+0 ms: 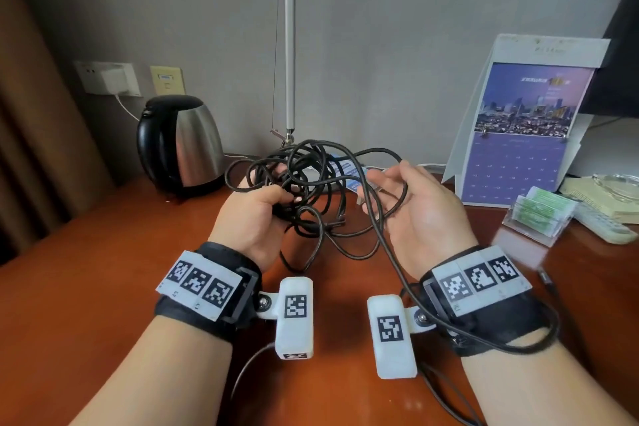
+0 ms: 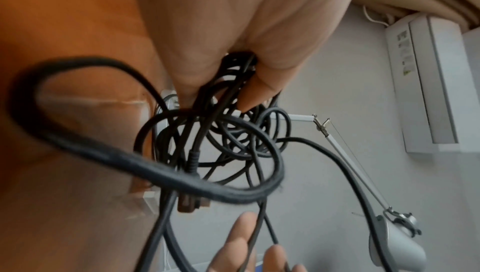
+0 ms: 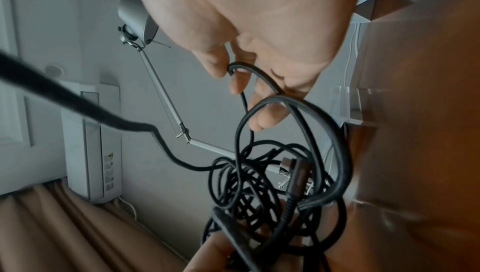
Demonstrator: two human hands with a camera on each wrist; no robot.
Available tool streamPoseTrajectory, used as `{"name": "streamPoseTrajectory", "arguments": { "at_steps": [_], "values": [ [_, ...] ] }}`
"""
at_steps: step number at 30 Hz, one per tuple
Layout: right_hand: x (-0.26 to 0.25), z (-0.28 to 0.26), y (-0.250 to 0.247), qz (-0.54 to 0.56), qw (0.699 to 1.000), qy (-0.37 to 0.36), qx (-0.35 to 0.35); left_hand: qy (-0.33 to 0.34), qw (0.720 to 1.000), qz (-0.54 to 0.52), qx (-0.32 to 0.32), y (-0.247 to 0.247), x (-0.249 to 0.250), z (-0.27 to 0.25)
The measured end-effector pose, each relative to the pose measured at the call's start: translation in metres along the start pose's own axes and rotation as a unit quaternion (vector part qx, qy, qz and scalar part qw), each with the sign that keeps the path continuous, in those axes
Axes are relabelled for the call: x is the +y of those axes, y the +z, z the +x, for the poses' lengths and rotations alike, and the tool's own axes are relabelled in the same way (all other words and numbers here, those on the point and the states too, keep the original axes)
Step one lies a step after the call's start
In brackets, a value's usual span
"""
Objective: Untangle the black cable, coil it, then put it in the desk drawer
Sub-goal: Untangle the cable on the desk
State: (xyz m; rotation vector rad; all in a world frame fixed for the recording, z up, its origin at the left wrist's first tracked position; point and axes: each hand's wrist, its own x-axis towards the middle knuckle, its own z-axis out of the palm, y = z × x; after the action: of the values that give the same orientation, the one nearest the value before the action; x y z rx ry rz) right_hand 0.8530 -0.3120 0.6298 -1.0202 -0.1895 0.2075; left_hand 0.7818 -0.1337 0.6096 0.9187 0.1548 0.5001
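Left hand (image 1: 254,218) fisting black cable (image 1: 311,190) tangle above worktop (image 1: 103,287); right hand (image 1: 420,214) pinching one strand, teasing it free.

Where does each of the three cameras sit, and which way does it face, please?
Head: worn high, looking forward and down at the desk; both forearms, left hand and right hand show.
Left wrist: looks along the left hand's fingers gripping the black cable.
Right wrist: looks along the right hand's fingers pinching a strand.
Shared: both wrist views show the tangle and the lamp.
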Motion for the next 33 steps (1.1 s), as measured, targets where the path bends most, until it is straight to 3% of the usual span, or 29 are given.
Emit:
{"name": "streamPoseTrajectory", "arguments": {
  "at_steps": [4, 8, 13, 16, 19, 22, 26, 28, 30, 33],
  "values": [
    [-0.003, -0.002, -0.001, -0.002, 0.999, -0.048, -0.017, 0.002, 0.998, 0.056, 0.014, -0.004, -0.004, 0.002],
    [-0.007, 0.005, -0.006, 0.014, 0.997, -0.078, 0.016, -0.03, 0.998, 0.045, 0.016, -0.003, -0.003, 0.003],
    [-0.014, 0.014, -0.018, 0.069, 0.989, -0.037, 0.124, -0.064, 0.996, -0.03, 0.059, -0.007, -0.001, 0.011],
    [-0.009, 0.014, -0.017, -0.022, 0.991, -0.014, 0.133, -0.054, 0.992, -0.079, 0.078, -0.01, 0.0, 0.015],
    [-0.005, 0.012, -0.017, -0.242, 0.967, -0.039, 0.077, -0.027, 0.992, -0.078, 0.098, -0.013, 0.003, 0.016],
    [-0.007, 0.002, -0.014, -0.447, 0.886, -0.118, -0.037, 0.002, 0.988, -0.106, 0.113, -0.015, 0.007, 0.014],
    [-0.014, -0.015, -0.005, -0.466, 0.828, -0.135, -0.283, 0.042, 0.98, -0.145, 0.129, -0.016, 0.01, 0.013],
    [-0.018, -0.022, -0.002, -0.467, 0.796, -0.125, -0.364, 0.044, 0.981, -0.134, 0.131, -0.016, 0.01, 0.013],
    [-0.019, -0.025, 0.0, -0.429, 0.807, -0.12, -0.387, 0.043, 0.982, -0.126, 0.136, -0.017, 0.009, 0.014],
    [-0.02, -0.023, 0.002, -0.233, 0.9, -0.144, -0.338, 0.055, 0.983, -0.111, 0.137, -0.015, 0.008, 0.014]
  ]
}}
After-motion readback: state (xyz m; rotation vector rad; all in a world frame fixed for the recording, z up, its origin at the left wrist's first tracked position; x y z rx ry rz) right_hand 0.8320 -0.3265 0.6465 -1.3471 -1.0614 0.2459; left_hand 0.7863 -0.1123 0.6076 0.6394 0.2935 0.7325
